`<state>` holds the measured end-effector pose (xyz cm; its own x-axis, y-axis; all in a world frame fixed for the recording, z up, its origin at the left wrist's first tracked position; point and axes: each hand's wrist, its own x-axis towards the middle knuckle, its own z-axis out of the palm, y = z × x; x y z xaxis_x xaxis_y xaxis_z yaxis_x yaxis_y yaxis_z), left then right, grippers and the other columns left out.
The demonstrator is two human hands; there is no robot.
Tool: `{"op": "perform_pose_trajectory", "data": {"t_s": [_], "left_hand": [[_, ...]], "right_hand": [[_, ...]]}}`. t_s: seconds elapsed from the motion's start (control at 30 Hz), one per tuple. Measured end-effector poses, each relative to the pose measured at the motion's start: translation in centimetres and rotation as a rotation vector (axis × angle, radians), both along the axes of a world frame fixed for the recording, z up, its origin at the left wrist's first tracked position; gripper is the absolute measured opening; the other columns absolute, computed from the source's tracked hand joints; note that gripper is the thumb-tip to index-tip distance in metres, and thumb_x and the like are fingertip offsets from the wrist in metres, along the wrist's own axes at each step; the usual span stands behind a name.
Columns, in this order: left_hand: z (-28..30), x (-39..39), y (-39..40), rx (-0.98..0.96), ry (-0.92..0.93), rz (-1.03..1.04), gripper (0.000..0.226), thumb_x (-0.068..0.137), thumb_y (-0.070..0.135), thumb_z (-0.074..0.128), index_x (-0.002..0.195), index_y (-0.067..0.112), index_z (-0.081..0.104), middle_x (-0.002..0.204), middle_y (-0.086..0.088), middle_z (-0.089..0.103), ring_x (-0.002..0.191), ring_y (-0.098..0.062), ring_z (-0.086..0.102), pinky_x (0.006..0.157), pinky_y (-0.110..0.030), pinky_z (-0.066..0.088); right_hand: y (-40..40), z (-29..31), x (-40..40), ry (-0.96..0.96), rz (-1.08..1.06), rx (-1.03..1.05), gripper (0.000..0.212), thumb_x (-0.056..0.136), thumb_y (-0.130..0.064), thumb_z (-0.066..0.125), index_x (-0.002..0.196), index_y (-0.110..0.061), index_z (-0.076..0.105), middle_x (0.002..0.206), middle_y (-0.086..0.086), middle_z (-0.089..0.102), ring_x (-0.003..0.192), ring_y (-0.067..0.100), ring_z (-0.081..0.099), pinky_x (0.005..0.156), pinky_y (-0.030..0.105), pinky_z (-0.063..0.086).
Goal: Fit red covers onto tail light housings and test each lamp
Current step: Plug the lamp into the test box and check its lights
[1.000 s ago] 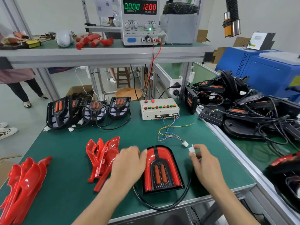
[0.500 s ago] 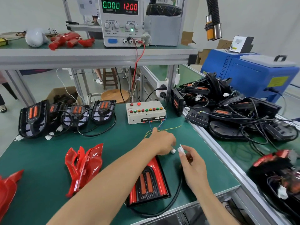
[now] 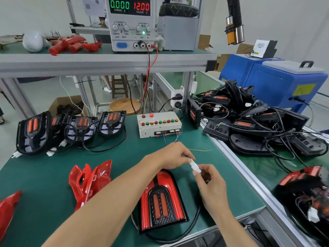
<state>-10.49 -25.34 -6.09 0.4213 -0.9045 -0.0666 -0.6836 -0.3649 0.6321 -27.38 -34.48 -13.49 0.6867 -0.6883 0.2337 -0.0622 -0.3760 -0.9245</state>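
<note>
A tail light with its red cover (image 3: 161, 198) fitted lies at the front of the green bench, its black cable looping round the near edge. Just above it my left hand (image 3: 175, 155) pinches the tester's white plug (image 3: 192, 162), whose coloured wires run back to the beige test box (image 3: 159, 124). My right hand (image 3: 209, 182) pinches the lamp's white connector (image 3: 197, 169), pressed end to end against the tester's plug. Loose red covers (image 3: 89, 180) lie stacked to the left. Several uncovered black housings (image 3: 71, 128) stand along the back left.
The power supply (image 3: 130, 24) on the shelf reads 0.000 A and 12.00 V. A tangled heap of black housings and cables (image 3: 258, 122) fills the right-hand bench. More red covers (image 3: 7, 209) lie at the far left edge. A blue machine (image 3: 274, 82) stands behind right.
My left hand left the lamp, reached forward and picked up the tester's plug. My right hand brought the lamp's connector up, and the two white pieces now meet.
</note>
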Motion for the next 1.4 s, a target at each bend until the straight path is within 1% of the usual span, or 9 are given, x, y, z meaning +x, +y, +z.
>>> {"op": "perform_pose_trajectory", "data": {"t_s": [0.1,0.3,0.5,0.57,0.67,0.77,0.87,1.1,1.4], "left_hand": [[-0.1,0.0,0.3,-0.016,0.001,0.003,0.024,0.098,0.023,0.064,0.119,0.022,0.078,0.114,0.009,0.076,0.093,0.003,0.061,0.083,-0.011,0.043],[-0.2,-0.1,0.7,-0.008,0.013,0.019,0.025,0.100,0.023,0.062,0.120,0.021,0.077,0.115,0.005,0.077,0.104,-0.011,0.069,0.098,-0.036,0.054],[0.0,-0.9,0.5,0.026,0.029,-0.003,0.028,0.101,0.019,0.058,0.124,0.020,0.074,0.118,0.001,0.075,0.111,-0.018,0.067,0.103,-0.042,0.050],[0.1,-1.0,0.5,0.048,0.022,-0.026,0.032,0.101,0.016,0.058,0.129,0.019,0.071,0.122,0.001,0.073,0.112,-0.016,0.066,0.105,-0.037,0.049],[0.1,-1.1,0.7,0.064,-0.057,-0.061,0.039,0.097,0.008,0.056,0.133,0.016,0.065,0.119,-0.001,0.071,0.108,-0.014,0.064,0.101,-0.031,0.049],[0.2,-1.0,0.9,0.054,-0.151,-0.078,0.026,0.092,0.005,0.058,0.114,0.016,0.067,0.105,-0.001,0.072,0.099,-0.016,0.064,0.093,-0.035,0.052],[0.6,-0.8,0.6,0.065,-0.260,-0.121,0.016,0.091,0.009,0.063,0.104,0.017,0.068,0.101,0.000,0.074,0.100,-0.021,0.065,0.091,-0.040,0.051],[1.8,-0.5,0.3,0.168,-0.428,-0.293,0.020,0.095,0.017,0.068,0.114,0.012,0.069,0.111,-0.008,0.073,0.106,-0.028,0.063,0.090,-0.044,0.049],[0.9,-0.7,0.7,0.119,-0.409,-0.286,0.020,0.096,0.019,0.068,0.114,0.012,0.070,0.107,-0.010,0.073,0.103,-0.028,0.065,0.090,-0.046,0.050]], "right_hand": [[0.1,0.0,-0.1,-0.010,0.010,-0.022,0.024,0.092,-0.022,0.072,0.090,-0.043,0.062,0.081,-0.010,0.065,0.074,0.010,0.058,0.066,0.013,0.045],[0.1,-0.2,0.0,-0.005,0.018,-0.052,0.021,0.091,-0.017,0.073,0.087,-0.036,0.063,0.079,-0.008,0.063,0.073,0.012,0.057,0.066,0.015,0.044],[0.1,-0.1,0.1,-0.006,0.013,-0.059,0.021,0.091,-0.015,0.073,0.087,-0.034,0.063,0.079,-0.010,0.063,0.073,0.011,0.056,0.065,0.014,0.043],[0.1,-0.1,0.1,-0.010,0.010,-0.055,0.021,0.091,-0.015,0.072,0.088,-0.034,0.063,0.080,-0.010,0.063,0.074,0.012,0.057,0.066,0.014,0.043],[0.1,-0.1,0.2,0.005,0.012,-0.067,0.020,0.091,-0.016,0.073,0.088,-0.033,0.063,0.082,-0.011,0.064,0.076,0.011,0.058,0.067,0.014,0.043],[0.1,-0.1,0.3,0.024,0.017,-0.063,0.020,0.091,-0.016,0.073,0.088,-0.033,0.063,0.083,-0.014,0.064,0.078,0.010,0.058,0.068,0.012,0.043],[0.0,-0.1,0.2,0.031,0.016,-0.058,0.018,0.091,-0.016,0.073,0.088,-0.032,0.064,0.082,-0.015,0.063,0.076,0.009,0.058,0.068,0.013,0.043],[0.2,0.0,0.2,0.130,0.029,-0.135,0.016,0.092,-0.027,0.071,0.084,-0.036,0.060,0.090,-0.020,0.064,0.082,0.004,0.059,0.067,0.013,0.042],[0.2,-0.3,0.1,0.167,0.021,-0.219,0.021,0.094,-0.029,0.069,0.081,-0.035,0.054,0.088,-0.022,0.062,0.080,0.002,0.058,0.066,0.012,0.041]]}}
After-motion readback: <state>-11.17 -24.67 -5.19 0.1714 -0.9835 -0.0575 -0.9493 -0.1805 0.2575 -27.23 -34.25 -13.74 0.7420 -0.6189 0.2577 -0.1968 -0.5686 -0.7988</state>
